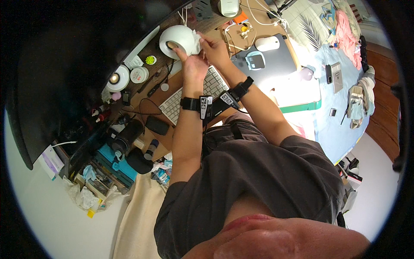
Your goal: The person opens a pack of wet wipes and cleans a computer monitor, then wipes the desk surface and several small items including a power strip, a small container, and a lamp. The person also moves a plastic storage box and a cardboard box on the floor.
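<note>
Nearest, the keyboard [174,105] is lying. Beyond it, the left hand [195,68] is touching the white paper roll [183,36]; how its hidden fingers are closing, I cannot tell. The right hand [215,51] is pinching loose paper [196,42], seemingly unwound, not yet separated.

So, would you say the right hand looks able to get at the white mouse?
Probably yes: the white mouse sits uncovered on the dark mat, with nothing bulky between it and the right hand, though that hand appears to be pinching white tissue.
</note>
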